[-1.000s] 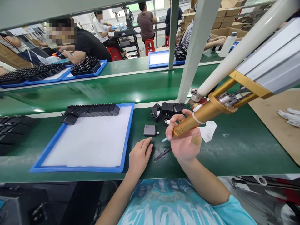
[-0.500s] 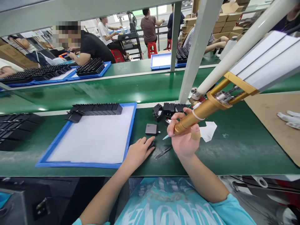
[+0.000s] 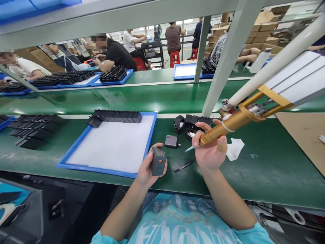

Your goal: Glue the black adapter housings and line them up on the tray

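My left hand (image 3: 146,169) grips a dark grey charger block (image 3: 158,160) and holds it upright just above the green bench, beside the blue tray's near right corner. My right hand (image 3: 211,152) is wrapped round the gold barrel of a dispensing tool (image 3: 228,124) that hangs from a white tube (image 3: 274,61); its pale blue tip points left, a short way from the block. A second grey charger (image 3: 171,141) lies on the bench between tray and tool. A thin black strip (image 3: 184,165) lies below the tip.
A blue tray (image 3: 76,153) with a white liner carries a row of black parts (image 3: 115,116) along its far edge. More black parts (image 3: 194,121) sit by a grey post (image 3: 223,67). White paper (image 3: 235,149) and brown cardboard (image 3: 302,132) lie right. Other people work at the far bench.
My left hand has picked the charger block up off the bench and turned it upright. The right hand keeps hold of the tool. The view has shifted left.
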`<act>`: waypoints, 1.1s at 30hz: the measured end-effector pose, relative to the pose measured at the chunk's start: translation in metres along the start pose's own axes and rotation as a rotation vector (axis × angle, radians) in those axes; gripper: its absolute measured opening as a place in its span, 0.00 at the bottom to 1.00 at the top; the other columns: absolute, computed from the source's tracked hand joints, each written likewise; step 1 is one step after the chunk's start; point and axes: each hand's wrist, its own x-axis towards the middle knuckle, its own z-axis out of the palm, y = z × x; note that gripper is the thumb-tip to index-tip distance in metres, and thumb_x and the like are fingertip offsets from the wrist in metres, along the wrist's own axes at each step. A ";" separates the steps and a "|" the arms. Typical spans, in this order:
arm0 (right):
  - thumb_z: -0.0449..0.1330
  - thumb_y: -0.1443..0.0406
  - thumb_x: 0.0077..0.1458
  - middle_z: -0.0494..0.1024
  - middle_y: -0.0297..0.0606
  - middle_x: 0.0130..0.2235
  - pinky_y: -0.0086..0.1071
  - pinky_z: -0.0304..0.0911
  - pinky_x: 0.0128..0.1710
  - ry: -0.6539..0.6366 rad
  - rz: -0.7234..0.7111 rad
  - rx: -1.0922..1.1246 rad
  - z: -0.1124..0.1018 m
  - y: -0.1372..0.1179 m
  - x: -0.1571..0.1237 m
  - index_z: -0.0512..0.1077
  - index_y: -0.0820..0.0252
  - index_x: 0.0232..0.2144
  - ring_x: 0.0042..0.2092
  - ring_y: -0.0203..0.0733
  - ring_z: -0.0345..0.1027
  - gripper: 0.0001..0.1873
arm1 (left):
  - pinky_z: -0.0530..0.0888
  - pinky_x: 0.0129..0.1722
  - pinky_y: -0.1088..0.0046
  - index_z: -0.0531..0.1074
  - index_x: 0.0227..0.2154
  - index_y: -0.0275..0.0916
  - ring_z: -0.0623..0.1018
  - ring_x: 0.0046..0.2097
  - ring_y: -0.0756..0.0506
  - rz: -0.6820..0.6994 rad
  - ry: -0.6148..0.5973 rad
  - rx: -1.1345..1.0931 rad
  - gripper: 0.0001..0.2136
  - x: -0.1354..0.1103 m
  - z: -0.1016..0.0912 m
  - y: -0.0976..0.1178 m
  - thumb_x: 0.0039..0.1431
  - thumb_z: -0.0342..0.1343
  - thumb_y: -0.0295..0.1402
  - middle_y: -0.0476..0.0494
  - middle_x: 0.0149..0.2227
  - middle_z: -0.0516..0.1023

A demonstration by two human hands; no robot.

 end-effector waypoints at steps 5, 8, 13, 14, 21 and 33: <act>0.53 0.49 0.56 0.77 0.35 0.39 0.30 0.55 0.19 0.022 -0.004 -0.030 -0.001 0.000 0.001 0.63 0.49 0.46 0.20 0.33 0.63 0.19 | 0.64 0.18 0.75 0.58 0.51 0.46 0.68 0.21 0.51 0.083 -0.050 0.083 0.24 -0.002 -0.012 -0.002 0.57 0.51 0.54 0.51 0.28 0.66; 0.53 0.50 0.56 0.78 0.36 0.39 0.31 0.55 0.20 0.020 -0.007 -0.028 -0.002 0.000 0.002 0.63 0.49 0.46 0.21 0.33 0.63 0.18 | 0.66 0.19 0.74 0.57 0.52 0.46 0.69 0.22 0.51 0.117 -0.080 0.108 0.26 -0.002 -0.019 -0.003 0.56 0.52 0.54 0.50 0.30 0.67; 0.54 0.50 0.55 0.78 0.35 0.38 0.30 0.54 0.20 0.030 -0.008 -0.024 0.000 0.000 0.001 0.64 0.50 0.45 0.20 0.34 0.63 0.18 | 0.67 0.20 0.74 0.57 0.51 0.47 0.70 0.23 0.50 0.186 -0.142 0.123 0.25 0.001 -0.026 -0.004 0.57 0.52 0.53 0.49 0.30 0.67; 0.54 0.50 0.55 0.78 0.35 0.38 0.30 0.54 0.20 0.033 -0.006 -0.024 0.000 -0.001 0.001 0.64 0.50 0.45 0.20 0.34 0.63 0.18 | 0.67 0.21 0.73 0.57 0.51 0.47 0.70 0.23 0.50 0.191 -0.144 0.139 0.25 0.000 -0.028 -0.004 0.56 0.52 0.54 0.49 0.30 0.67; 0.54 0.49 0.54 0.78 0.34 0.37 0.31 0.55 0.20 0.048 0.011 -0.034 -0.001 -0.001 0.002 0.64 0.49 0.45 0.20 0.34 0.63 0.19 | 0.70 0.30 0.69 0.61 0.53 0.46 0.73 0.31 0.46 0.200 -0.045 0.658 0.27 0.007 -0.040 0.015 0.57 0.49 0.57 0.44 0.36 0.71; 0.54 0.50 0.56 0.78 0.35 0.37 0.30 0.56 0.22 0.040 -0.026 -0.024 -0.003 0.005 0.003 0.63 0.51 0.46 0.21 0.33 0.64 0.19 | 0.57 0.51 0.52 0.68 0.50 0.31 0.64 0.54 0.29 0.372 0.389 2.123 0.18 0.167 -0.110 0.074 0.64 0.47 0.38 0.25 0.48 0.72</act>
